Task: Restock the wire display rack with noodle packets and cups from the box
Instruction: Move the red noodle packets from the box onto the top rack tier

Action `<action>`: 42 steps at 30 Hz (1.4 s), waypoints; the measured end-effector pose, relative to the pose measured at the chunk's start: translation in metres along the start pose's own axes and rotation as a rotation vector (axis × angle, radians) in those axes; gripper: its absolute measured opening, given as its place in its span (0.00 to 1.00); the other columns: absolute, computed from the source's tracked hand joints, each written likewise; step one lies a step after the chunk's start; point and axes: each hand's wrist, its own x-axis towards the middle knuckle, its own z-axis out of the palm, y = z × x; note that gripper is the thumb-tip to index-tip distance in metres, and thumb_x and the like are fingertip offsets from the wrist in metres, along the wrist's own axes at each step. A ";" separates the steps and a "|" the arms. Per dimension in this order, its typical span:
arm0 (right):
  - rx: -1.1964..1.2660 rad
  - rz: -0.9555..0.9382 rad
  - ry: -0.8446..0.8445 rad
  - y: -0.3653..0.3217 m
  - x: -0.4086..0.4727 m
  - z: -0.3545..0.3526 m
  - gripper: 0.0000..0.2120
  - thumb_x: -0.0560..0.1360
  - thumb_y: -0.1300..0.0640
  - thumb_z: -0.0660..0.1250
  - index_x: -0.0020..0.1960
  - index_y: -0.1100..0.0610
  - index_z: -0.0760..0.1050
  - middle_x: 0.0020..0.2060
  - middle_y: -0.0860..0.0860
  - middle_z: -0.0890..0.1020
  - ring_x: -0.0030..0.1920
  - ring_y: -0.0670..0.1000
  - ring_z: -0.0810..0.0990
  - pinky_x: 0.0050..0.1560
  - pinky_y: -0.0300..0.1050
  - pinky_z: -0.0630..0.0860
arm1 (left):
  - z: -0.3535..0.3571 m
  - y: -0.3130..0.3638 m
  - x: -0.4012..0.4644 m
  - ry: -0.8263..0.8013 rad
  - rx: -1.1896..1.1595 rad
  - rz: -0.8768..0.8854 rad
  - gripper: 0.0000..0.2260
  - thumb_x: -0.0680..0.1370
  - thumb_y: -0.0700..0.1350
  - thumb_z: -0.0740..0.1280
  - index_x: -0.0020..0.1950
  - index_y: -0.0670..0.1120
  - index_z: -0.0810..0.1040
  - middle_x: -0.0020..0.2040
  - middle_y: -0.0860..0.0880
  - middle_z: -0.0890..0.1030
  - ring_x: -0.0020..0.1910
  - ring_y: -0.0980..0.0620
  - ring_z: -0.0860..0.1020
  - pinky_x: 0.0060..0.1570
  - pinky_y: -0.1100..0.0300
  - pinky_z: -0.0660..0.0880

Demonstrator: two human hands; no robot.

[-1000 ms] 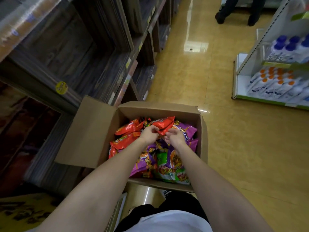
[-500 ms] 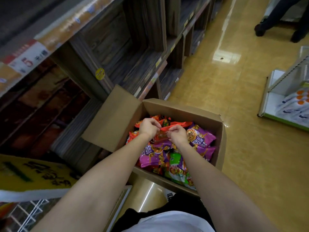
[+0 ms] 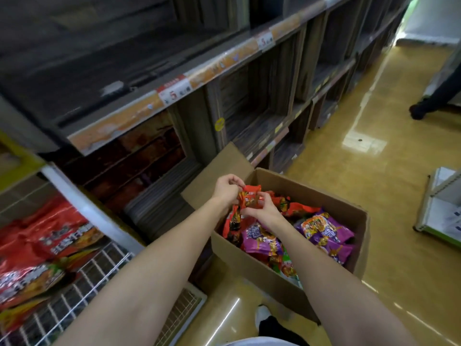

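Above box [image 3: 262, 265], both hands' grip [image 3: 228, 189] on packets [image 3: 250, 197]

left hand [image 3: 225, 189], right hand [image 3: 265, 211] gripping orange packet [image 3: 250, 197]; open box [image 3: 287, 273]

Glossy yellow floor [image 3: 389, 196]: open cardboard box [image 3: 249, 265], wire rack [image 3: 104, 290].

Both forearms are showing bare all the way up, no sleeves, watch or gloves on the left hand [image 3: 225, 189] or right hand [image 3: 265, 212]. Person's wearing a white top [image 3: 259, 342], dark trousers [image 3: 277, 332], and a white shoe [image 3: 262, 312] is peeking out below.
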 end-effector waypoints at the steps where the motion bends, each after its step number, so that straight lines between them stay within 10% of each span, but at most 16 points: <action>1: 0.005 -0.008 -0.030 -0.005 -0.005 0.008 0.50 0.64 0.48 0.81 0.77 0.50 0.57 0.67 0.51 0.73 0.63 0.52 0.75 0.65 0.50 0.74 | -0.011 -0.001 -0.005 0.024 -0.029 0.000 0.14 0.77 0.29 0.59 0.40 0.45 0.78 0.43 0.44 0.79 0.41 0.46 0.77 0.36 0.52 0.77; 5: -0.051 -0.077 -0.150 -0.027 -0.028 0.044 0.42 0.67 0.51 0.81 0.74 0.51 0.62 0.63 0.49 0.76 0.60 0.49 0.77 0.58 0.43 0.73 | -0.050 -0.005 -0.025 0.089 -0.191 -0.034 0.14 0.78 0.27 0.58 0.40 0.43 0.76 0.43 0.42 0.80 0.43 0.42 0.82 0.49 0.40 0.82; 11: -0.280 -0.171 -0.069 -0.053 -0.052 0.092 0.22 0.71 0.63 0.74 0.63 0.54 0.73 0.52 0.51 0.82 0.56 0.53 0.80 0.64 0.56 0.76 | -0.105 -0.021 -0.059 0.075 -0.332 -0.011 0.07 0.80 0.33 0.64 0.47 0.42 0.79 0.52 0.42 0.80 0.51 0.45 0.81 0.44 0.51 0.84; 17: -0.023 -0.153 -0.019 -0.064 -0.076 0.131 0.20 0.70 0.64 0.73 0.59 0.51 0.75 0.52 0.54 0.83 0.54 0.57 0.82 0.61 0.59 0.78 | -0.161 -0.050 -0.094 0.133 -0.267 -0.008 0.02 0.81 0.41 0.68 0.51 0.44 0.75 0.44 0.44 0.80 0.37 0.51 0.78 0.36 0.57 0.79; 27: 0.484 -0.053 0.022 -0.071 -0.125 0.158 0.29 0.56 0.63 0.69 0.57 0.57 0.76 0.53 0.60 0.84 0.51 0.65 0.83 0.54 0.67 0.81 | -0.194 -0.085 -0.136 0.103 -0.221 -0.043 0.30 0.76 0.53 0.74 0.72 0.43 0.67 0.65 0.46 0.77 0.62 0.45 0.78 0.64 0.46 0.76; 42: 0.279 -0.162 -0.198 -0.074 -0.171 0.230 0.23 0.66 0.51 0.77 0.60 0.53 0.79 0.52 0.53 0.86 0.52 0.57 0.86 0.57 0.58 0.81 | -0.276 -0.130 -0.208 0.207 -0.628 0.022 0.19 0.72 0.39 0.78 0.61 0.46 0.78 0.54 0.46 0.85 0.51 0.45 0.84 0.43 0.52 0.82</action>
